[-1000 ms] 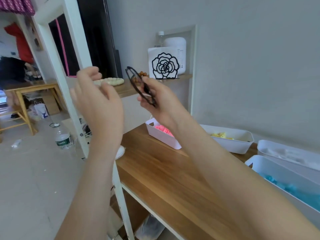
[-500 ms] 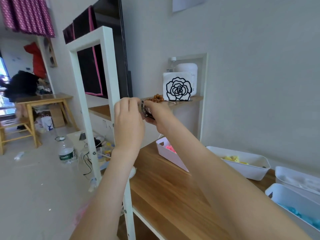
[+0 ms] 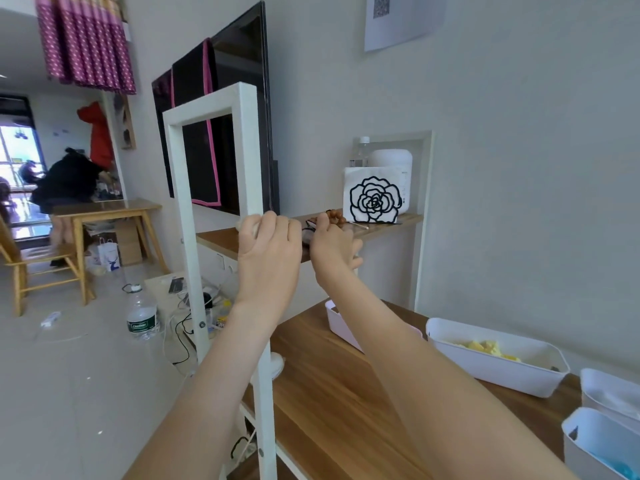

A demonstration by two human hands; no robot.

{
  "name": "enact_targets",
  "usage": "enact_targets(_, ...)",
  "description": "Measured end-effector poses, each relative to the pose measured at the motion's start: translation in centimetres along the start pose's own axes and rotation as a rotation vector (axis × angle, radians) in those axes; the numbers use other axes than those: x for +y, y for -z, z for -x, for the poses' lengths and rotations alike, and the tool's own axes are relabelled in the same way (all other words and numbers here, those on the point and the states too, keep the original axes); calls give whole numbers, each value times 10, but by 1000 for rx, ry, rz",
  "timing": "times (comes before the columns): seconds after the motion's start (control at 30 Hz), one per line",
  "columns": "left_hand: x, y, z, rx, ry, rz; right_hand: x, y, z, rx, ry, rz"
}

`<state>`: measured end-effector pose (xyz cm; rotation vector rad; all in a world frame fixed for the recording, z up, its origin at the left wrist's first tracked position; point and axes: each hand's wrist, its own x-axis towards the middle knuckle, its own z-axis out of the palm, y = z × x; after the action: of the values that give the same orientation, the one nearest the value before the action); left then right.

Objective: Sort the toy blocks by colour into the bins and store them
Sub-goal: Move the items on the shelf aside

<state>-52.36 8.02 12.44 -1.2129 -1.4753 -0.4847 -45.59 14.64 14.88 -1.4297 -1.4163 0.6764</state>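
- Hands have closed in since a second ago: left hand (image 3: pixel 268 252) and right hand (image 3: pixel 334 249), then apart in mid-air, now meet at the edge of the shelf (image 3: pixel 221 239).
- Right hand's fingers pinch a dark object (image 3: pixel 308 233). Sorting looks done, with yellow blocks (image 3: pixel 485 348) in their white bin (image 3: pixel 502 374) and blue blocks (image 3: pixel 613 467) in the corner bin (image 3: pixel 588 441) on the table (image 3: pixel 329 393); storing remains.
- Left fingers curl away from view, so whether they hold anything cannot be told. The dark object is mostly hidden, and the corner bin is cut off.

Left hand (image 3: pixel 268 251) has closed in beside the right hand (image 3: pixel 332 249), which has carried the dark object (image 3: pixel 308 233) forward, twelve o'clock, to the upper shelf (image 3: pixel 391 223).
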Motion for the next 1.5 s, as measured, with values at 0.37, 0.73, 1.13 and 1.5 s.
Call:
enact_targets(0.37,-3,-6,19,243,31,412,22,1,11,-95,149,-249)
enact_targets(0.73,-3,-20,98,310,290,729,65,-26,43,138,191,-478)
enact_targets(1.13,-15,-53,160,-516,445,702,168,-101,40,-891,157,112)
enact_targets(1.5,-11,-44,144,-822,515,757,167,-102,34,-711,502,793)
